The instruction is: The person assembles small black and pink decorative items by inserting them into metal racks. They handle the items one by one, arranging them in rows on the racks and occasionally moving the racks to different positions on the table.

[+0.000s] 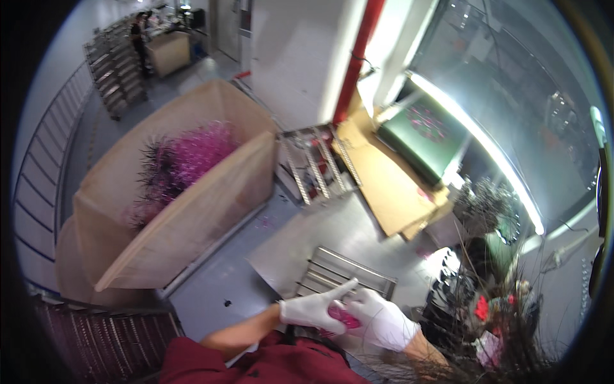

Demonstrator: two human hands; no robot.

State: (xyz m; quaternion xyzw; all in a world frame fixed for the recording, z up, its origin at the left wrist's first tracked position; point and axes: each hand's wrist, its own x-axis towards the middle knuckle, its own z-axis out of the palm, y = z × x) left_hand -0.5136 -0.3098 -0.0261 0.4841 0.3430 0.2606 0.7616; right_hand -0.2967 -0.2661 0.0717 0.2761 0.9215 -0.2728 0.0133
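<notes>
Both hands wear white gloves and meet close to my body, above the near edge of a metal table. Between them is a bright pink, shiny piece, mostly covered by the gloves, so its exact kind is hidden. My right hand curls over it from the right with bent fingers. From the left, my left hand grips the pink piece too, one finger stretched out past it. Just beyond the gloves lies a metal rack with parallel bars on the table.
A large tan bin at left holds pink and dark spiky pieces. Stacked cardboard and a green box lie under a bright tube lamp. Dark wiry strands crowd the right. A person stands far off.
</notes>
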